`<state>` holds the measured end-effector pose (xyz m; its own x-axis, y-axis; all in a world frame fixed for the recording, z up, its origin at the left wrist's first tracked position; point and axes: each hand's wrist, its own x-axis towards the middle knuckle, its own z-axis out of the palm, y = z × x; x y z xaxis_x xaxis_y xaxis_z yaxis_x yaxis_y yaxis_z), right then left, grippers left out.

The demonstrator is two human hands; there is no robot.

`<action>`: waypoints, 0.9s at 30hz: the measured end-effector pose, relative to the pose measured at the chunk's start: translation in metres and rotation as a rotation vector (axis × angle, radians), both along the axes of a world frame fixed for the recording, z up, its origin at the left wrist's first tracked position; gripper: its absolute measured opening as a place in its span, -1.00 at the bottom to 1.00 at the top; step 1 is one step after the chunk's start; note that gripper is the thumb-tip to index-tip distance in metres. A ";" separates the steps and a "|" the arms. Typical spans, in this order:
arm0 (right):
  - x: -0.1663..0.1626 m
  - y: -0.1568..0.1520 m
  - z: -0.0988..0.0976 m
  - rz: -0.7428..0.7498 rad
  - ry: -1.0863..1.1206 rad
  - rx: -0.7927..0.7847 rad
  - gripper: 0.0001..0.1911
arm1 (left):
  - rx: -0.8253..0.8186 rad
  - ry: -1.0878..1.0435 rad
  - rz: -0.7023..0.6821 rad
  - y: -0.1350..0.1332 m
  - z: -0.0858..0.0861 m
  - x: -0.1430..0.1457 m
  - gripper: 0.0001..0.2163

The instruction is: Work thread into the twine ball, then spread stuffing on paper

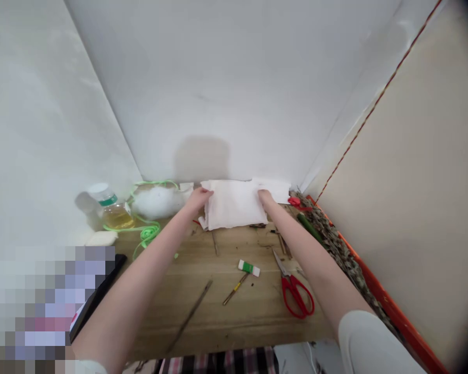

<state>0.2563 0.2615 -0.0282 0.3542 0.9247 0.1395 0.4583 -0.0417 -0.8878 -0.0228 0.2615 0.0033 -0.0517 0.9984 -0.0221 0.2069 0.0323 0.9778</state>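
Observation:
A white sheet with ragged edges (pixel 236 205), paper or thin cloth, is stretched between my two hands at the back of the table. My left hand (pixel 200 198) pinches its left edge, near the top corner. At the upper right, my right hand (pixel 265 197) has its fingers closed on the sheet; the fingertips are partly hidden. Behind it to the right lies another white piece (pixel 278 188). In front, on the wood, are red-handled scissors (pixel 292 291), a green and white eraser (pixel 249 268), a short pencil-like stick (pixel 235 290) and a thin dark rod (pixel 191 314).
Left, a jar of yellow liquid (pixel 117 213) stands by white fluffy stuffing (pixel 158 202) and green ribbon (pixel 148 234). A blurred-out screen (pixel 62 306) is nearer. Dry plant material (pixel 335 244) fills an orange-edged tray (pixel 378 285) along the right. Walls enclose the wooden table (pixel 152 311).

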 end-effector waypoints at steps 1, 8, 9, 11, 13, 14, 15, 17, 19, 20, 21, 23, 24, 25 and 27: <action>0.000 -0.003 0.002 -0.018 -0.039 -0.013 -0.63 | 0.001 0.015 -0.007 -0.002 -0.001 0.002 -0.82; -0.021 -0.051 0.021 0.043 -0.353 0.095 -0.55 | 0.099 0.013 0.074 -0.010 0.019 0.007 -0.85; -0.027 -0.061 0.023 0.076 -0.381 0.110 -0.55 | 0.113 -0.001 0.092 -0.011 0.024 0.008 -0.85; -0.038 -0.083 0.027 0.140 -0.422 0.132 -0.57 | 0.125 -0.038 0.124 -0.014 0.036 0.009 -0.87; -0.050 -0.109 0.029 0.204 -0.454 0.153 -0.59 | 0.120 -0.094 0.143 -0.018 0.050 0.011 -0.91; -0.057 -0.123 0.030 0.259 -0.502 0.178 -0.59 | 0.115 -0.127 0.144 -0.020 0.057 0.012 -0.93; -0.063 -0.139 0.030 0.302 -0.539 0.199 -0.59 | 0.110 -0.162 0.137 -0.022 0.064 0.014 -0.94; -0.075 -0.171 0.029 0.404 -0.594 0.183 -0.59 | 0.109 -0.231 0.108 -0.027 0.080 0.017 -0.91; -0.085 -0.201 0.026 0.537 -0.687 0.118 -0.57 | 0.118 -0.288 0.070 -0.033 0.095 0.020 -0.87; -0.089 -0.215 0.024 0.579 -0.728 0.091 -0.54 | 0.128 -0.313 0.050 -0.037 0.102 0.021 -0.86; -0.093 -0.226 0.022 0.606 -0.761 0.067 -0.50 | 0.138 -0.336 0.032 -0.040 0.109 0.022 -0.84; -0.096 -0.242 0.018 0.629 -0.804 0.016 -0.45 | 0.148 -0.393 0.004 -0.047 0.122 0.023 -0.80; -0.096 -0.247 0.015 0.635 -0.810 -0.018 -0.43 | 0.137 -0.420 -0.002 -0.051 0.127 0.024 -0.77; -0.095 -0.251 0.013 0.639 -0.810 -0.051 -0.41 | 0.122 -0.441 -0.004 -0.055 0.133 0.025 -0.74; -0.093 -0.255 0.011 0.664 -0.804 -0.089 -0.33 | 0.093 -0.477 -0.014 -0.065 0.144 0.028 -0.71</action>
